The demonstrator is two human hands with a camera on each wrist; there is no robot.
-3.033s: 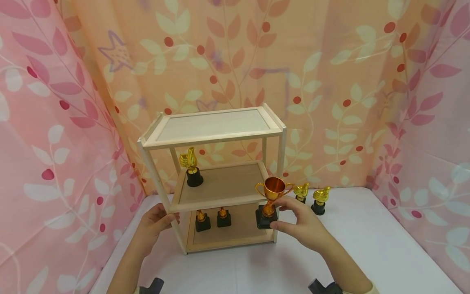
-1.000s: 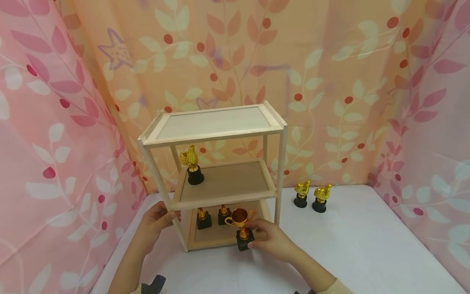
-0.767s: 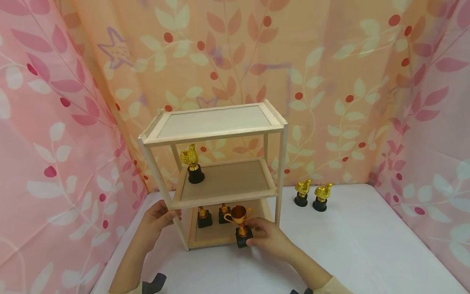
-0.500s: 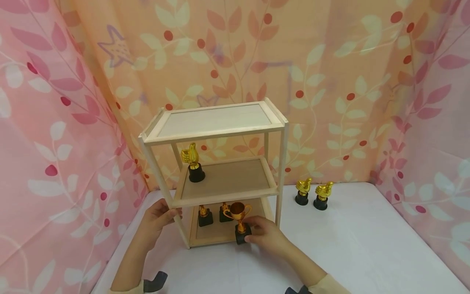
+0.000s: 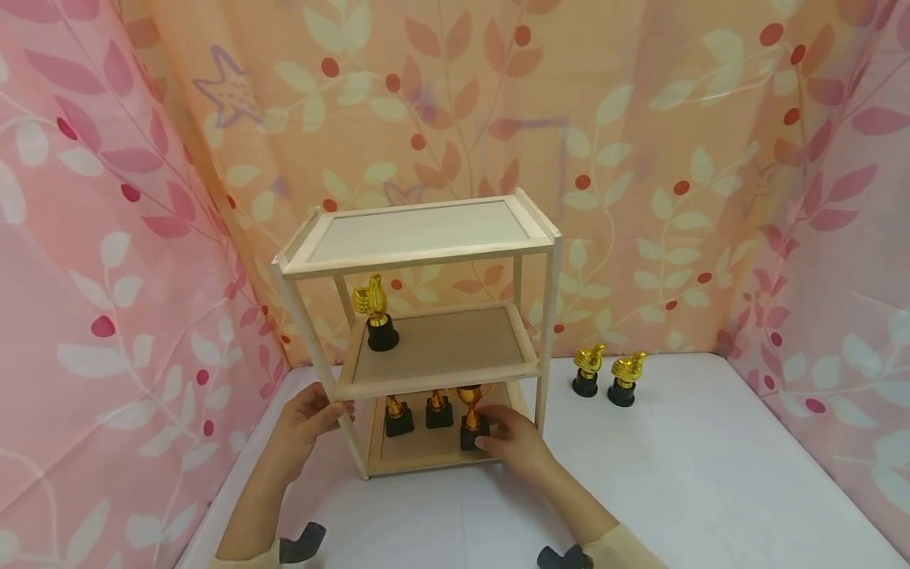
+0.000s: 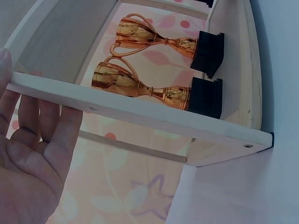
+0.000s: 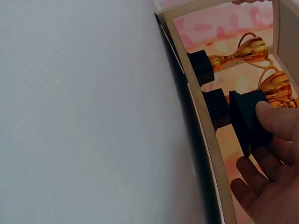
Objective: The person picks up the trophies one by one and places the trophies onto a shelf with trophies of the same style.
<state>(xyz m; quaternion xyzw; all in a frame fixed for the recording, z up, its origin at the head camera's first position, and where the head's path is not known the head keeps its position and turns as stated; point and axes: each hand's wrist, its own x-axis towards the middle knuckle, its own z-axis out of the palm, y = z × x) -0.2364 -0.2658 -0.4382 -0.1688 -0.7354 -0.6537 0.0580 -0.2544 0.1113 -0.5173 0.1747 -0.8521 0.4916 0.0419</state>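
Note:
My right hand pinches a gold trophy cup by its black square base, upright over the right part of the bottom shelf. Two matching trophy cups stand to its left on that shelf, the middle one and the left one; the middle shelf hides their tops in the head view. My left hand grips the front left post of the wooden rack just below the middle shelf, its fingers curled round the post.
A gold thumbs-up trophy stands at the left of the middle shelf. Two more thumbs-up trophies, one nearer the rack and one farther right, stand on the white table. Patterned curtains enclose the back and sides.
The right hand has carried the trophy cup from the rack's right front side, down and left, then inward over the bottom shelf. The left hand keeps its grip on the post.

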